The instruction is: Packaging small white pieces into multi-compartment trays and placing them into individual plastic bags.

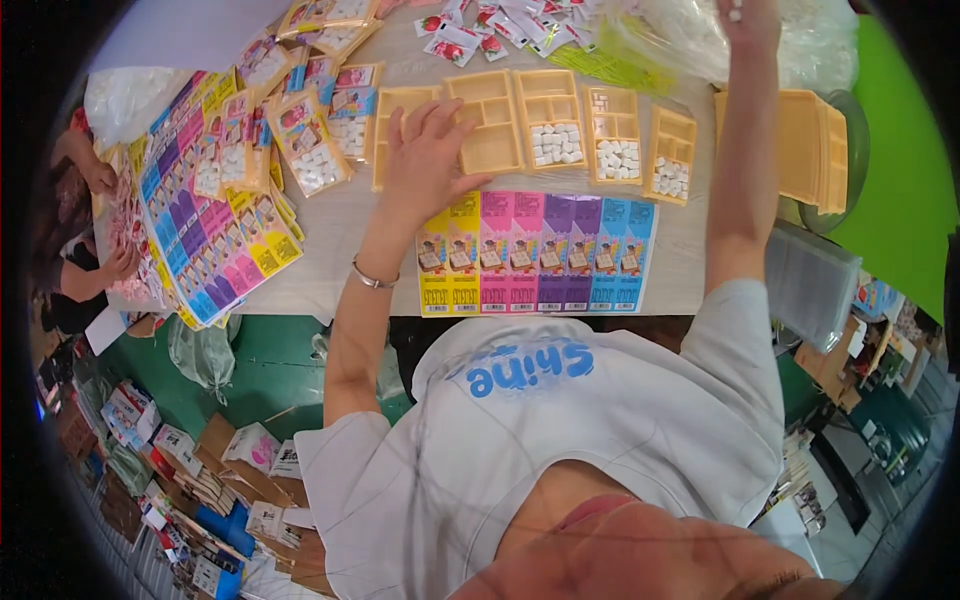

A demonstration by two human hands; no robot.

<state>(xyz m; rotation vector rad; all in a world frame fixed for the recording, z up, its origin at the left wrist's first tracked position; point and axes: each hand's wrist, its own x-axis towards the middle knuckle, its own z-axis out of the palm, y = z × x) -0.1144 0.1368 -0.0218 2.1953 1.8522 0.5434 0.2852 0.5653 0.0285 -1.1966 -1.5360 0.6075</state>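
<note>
My left hand (430, 150) lies with fingers spread across two pale yellow compartment trays, a left one (392, 98) and a right one (492, 140). It partly covers both, and no pieces show in their visible parts. To the right, three more trays hold small white pieces: a wide tray (548, 100), a narrower tray (612, 125) and the end tray (672, 160). At the top edge, beside a clear plastic bag (815, 45), my right hand (750, 25) is partly cut off. Small white pieces (735, 14) show at its closed fingers.
A colourful printed card sheet (540, 255) lies before me. More sheets (215, 220) and packed trays (310, 145) pile up at left, near another person's hand (100, 178). Small sachets (455, 45) and green strips (620, 65) lie at the back. Stacked trays (785, 150) stand at right.
</note>
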